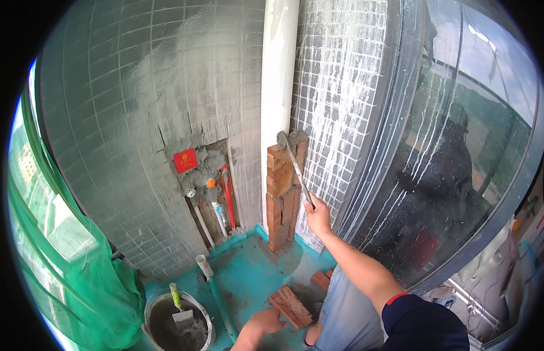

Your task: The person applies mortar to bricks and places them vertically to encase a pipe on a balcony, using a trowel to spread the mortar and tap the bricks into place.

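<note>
Closest to us, our navy sleeve [427, 322] fills the lower right, and what an angle on that bare forearm [365, 266], slanting up toward the centre! Our right hand [319, 215] has its fingers wrapped round the near end of a slim metal tool [297, 167], whose far end lies at the grey mortar [292, 139] atop the brick column [280, 202], just right of centre, by the white pipe [277, 70].

Down at bottom centre, our left hand [263, 323] is right at the edge of a loose reddish brick [290, 306]; its fingers look bent, but whether they touch or grip, we cannot tell.

We judge that brick heavy for its bulk, rigid, gritty rather than slippery, and liable to chip at the corners, so we favour a firm span across its narrow width, near the middle. The tool looks light and stiff, best taken by its near end. Wet mortar should be soft, clingy stuff! Lower left, a bucket [210, 327] holds more, with a yellow-handled trowel [182, 317] resting in it.
</note>
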### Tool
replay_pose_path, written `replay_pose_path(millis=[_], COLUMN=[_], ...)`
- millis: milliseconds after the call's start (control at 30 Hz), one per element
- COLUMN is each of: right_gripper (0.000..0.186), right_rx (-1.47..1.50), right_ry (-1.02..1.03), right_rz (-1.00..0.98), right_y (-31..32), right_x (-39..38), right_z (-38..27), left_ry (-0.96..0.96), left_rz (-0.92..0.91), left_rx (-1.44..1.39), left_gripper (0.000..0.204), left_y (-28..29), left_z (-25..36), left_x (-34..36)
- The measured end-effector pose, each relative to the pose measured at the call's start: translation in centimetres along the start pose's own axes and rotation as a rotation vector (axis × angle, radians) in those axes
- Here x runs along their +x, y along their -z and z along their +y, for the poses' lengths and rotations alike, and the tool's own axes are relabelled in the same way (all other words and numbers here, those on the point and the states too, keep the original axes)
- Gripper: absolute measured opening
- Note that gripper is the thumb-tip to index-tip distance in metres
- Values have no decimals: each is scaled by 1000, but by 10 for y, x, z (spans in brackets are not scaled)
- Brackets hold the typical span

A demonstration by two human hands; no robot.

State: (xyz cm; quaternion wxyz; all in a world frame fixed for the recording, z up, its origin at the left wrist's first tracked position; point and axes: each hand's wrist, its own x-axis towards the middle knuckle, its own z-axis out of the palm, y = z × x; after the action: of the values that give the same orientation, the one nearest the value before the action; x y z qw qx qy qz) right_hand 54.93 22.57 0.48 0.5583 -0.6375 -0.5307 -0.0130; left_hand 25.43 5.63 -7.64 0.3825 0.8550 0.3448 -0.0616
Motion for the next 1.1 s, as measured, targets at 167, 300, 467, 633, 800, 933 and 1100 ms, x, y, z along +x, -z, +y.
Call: replay_pose_path(millis=[167, 300, 467, 633, 800, 933, 1100], right_gripper=[37, 38, 37, 38, 41, 43, 51], right_rx=[-314, -433, -491, -331, -77, -44, -148], right_ry=[18, 74, 34, -16, -84, 84, -13], right_rz=[-14, -56, -114, -104, -60, 50, -6], right_y=[27, 47, 74, 76, 32, -37, -68], right_x=[-1, 3, 3, -2, 14, 18, -7], right_z=[-1, -3, -12, 1, -11, 14, 29], left_ry=[61, 69, 41, 51, 30, 13, 66], left_rz=[-16, 17, 8, 2, 40, 16, -23], left_rx=[46, 28, 28, 39, 49, 80, 45], left_gripper=[45, 43, 42, 43, 45, 47, 48], left_y=[1, 2, 2, 0, 0, -6, 5], left_z=[4, 5, 7, 7, 7, -3, 4], left_x=[6, 6, 8, 7, 2, 8, 5])
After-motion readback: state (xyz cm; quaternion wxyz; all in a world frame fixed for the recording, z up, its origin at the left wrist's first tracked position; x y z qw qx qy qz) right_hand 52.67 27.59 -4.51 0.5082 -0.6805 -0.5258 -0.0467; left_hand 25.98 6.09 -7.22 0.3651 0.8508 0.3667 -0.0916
